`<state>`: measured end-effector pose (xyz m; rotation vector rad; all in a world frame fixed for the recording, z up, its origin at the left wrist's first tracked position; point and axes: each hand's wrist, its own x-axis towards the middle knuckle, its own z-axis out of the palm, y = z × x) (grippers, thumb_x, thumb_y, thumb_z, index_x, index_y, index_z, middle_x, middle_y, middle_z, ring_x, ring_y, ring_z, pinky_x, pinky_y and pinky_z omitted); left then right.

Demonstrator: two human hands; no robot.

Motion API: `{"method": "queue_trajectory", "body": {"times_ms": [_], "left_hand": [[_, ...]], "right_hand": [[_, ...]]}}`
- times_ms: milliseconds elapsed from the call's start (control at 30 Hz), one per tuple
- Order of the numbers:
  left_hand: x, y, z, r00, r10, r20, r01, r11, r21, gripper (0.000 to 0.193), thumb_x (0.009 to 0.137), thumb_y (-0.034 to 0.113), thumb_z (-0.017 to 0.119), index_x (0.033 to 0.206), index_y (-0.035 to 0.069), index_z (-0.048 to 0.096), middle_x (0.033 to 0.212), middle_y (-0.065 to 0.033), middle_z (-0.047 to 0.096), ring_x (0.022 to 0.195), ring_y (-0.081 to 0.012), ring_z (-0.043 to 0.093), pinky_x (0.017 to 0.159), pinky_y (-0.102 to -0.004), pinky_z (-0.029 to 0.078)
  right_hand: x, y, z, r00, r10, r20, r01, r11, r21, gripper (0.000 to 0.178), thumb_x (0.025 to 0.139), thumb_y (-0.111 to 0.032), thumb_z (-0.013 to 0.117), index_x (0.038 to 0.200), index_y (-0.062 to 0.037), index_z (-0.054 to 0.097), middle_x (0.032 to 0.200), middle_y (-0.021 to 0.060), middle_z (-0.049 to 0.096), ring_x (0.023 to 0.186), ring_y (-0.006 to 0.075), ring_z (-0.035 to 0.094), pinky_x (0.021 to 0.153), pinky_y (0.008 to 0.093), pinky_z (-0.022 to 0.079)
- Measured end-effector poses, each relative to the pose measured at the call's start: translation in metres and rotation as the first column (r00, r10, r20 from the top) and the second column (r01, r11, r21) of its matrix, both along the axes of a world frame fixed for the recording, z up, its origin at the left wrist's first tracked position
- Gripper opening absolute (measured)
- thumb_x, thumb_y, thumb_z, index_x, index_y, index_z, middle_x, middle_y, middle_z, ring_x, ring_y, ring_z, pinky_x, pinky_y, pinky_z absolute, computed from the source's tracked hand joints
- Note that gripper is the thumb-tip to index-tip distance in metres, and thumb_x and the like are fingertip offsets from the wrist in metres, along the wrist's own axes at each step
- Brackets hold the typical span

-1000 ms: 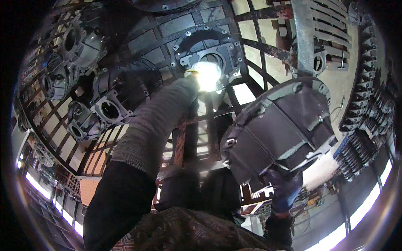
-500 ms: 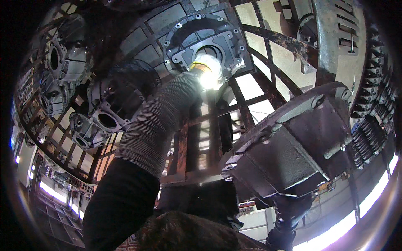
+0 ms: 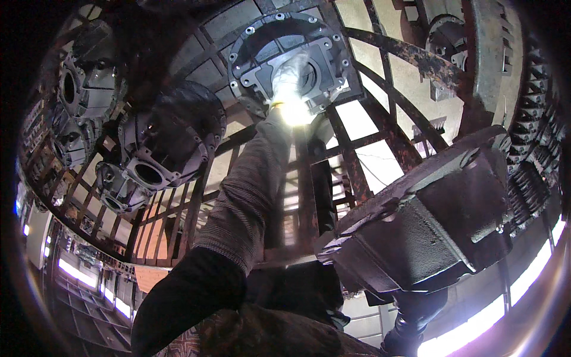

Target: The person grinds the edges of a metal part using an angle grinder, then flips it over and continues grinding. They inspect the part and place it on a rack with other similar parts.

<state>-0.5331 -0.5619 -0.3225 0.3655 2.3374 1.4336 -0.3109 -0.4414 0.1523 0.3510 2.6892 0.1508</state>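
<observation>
My left hand (image 3: 289, 77), in a pale glove with a yellow cuff, is over the machined face of a grey cast housing (image 3: 324, 59). It lies beside and partly across the round bore. Motion and glare smear the fingers, so their grip cannot be made out. A striped sleeve (image 3: 250, 190) covers the forearm. At the right, close by, a large dark ribbed casting (image 3: 410, 232) with a bolt flange sits tilted. My right hand does not show. Below that casting is a shiny black shape (image 3: 416, 315), possibly a sleeve or boot.
More cast housings (image 3: 148, 169) stand at the left, some with round openings. Rusty bars of a metal frame (image 3: 357, 160) run beneath and around the work. Stacked dark toothed parts (image 3: 529, 190) line the far right, beside a slotted metal panel (image 3: 491, 65).
My left hand has moved slightly up over the bore, uncovering its right side, and the forearm is straighter. The view has shifted a little; the right casting appears slightly lower and farther right.
</observation>
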Motion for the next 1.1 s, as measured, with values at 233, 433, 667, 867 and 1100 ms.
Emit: {"method": "queue_trajectory", "body": {"times_ms": [233,433,667,867,1100], "left_hand": [[-0.028,-0.024,-0.002,0.286,-0.882,0.375,0.884,0.092,-0.459,0.046,0.082,0.039,0.075,0.118,0.011,0.079,0.123,-0.0188,0.075,0.113,-0.0380,0.072,0.095,-0.0467,0.057],[-0.039,-0.030,-0.095,-0.237,-0.844,0.480,0.705,-0.490,-0.513,0.043,0.083,0.029,0.071,0.122,0.013,0.081,0.127,-0.0122,0.077,0.113,-0.0343,0.075,0.093,-0.0485,0.058],[-0.036,-0.061,-0.121,0.006,-0.966,0.260,0.806,-0.149,-0.572,0.033,0.096,0.023,0.057,0.112,0.012,0.083,0.116,-0.0105,0.080,0.103,-0.0348,0.077,0.086,-0.0503,0.060],[-0.055,-0.046,-0.048,-0.052,-0.988,0.143,0.759,-0.132,-0.637,0.028,0.085,0.021,0.069,0.104,0.007,0.083,0.103,-0.0167,0.081,0.096,-0.0359,0.079,0.084,-0.0467,0.062],[-0.069,-0.032,-0.002,-0.126,-0.972,0.199,0.788,-0.220,-0.576,0.025,0.077,0.023,0.073,0.093,0.007,0.084,0.090,-0.0169,0.079,0.088,-0.0372,0.079,0.077,-0.0475,0.062]], "right_hand": [[0.011,0.004,0.003,0.953,-0.302,-0.024,0.293,0.939,-0.181,0.100,0.079,-0.073,0.081,0.132,0.0078,0.055,0.113,0.0211,0.068,0.089,0.0365,0.075,0.075,0.0440,0.064],[0.000,-0.007,0.002,0.808,-0.586,-0.061,0.573,0.806,-0.150,0.099,0.071,-0.077,0.084,0.120,0.0074,0.065,0.103,0.0180,0.073,0.090,0.0329,0.074,0.080,0.0440,0.061],[0.001,-0.001,0.002,0.911,-0.410,-0.046,0.395,0.898,-0.194,0.077,0.078,-0.069,0.084,0.104,0.0021,0.069,0.085,0.0123,0.072,0.071,0.0295,0.072,0.065,0.0412,0.060],[0.006,-0.001,0.010,0.899,-0.433,0.064,0.436,0.873,-0.218,0.086,0.086,-0.068,0.079,0.119,0.0095,0.061,0.093,0.0159,0.068,0.070,0.0311,0.069,0.061,0.0397,0.059],[0.012,-0.003,0.002,0.858,-0.513,-0.025,0.500,0.846,-0.187,0.092,0.083,-0.069,0.081,0.123,0.0104,0.059,0.098,0.0172,0.068,0.075,0.0317,0.069,0.065,0.0402,0.059]]}}
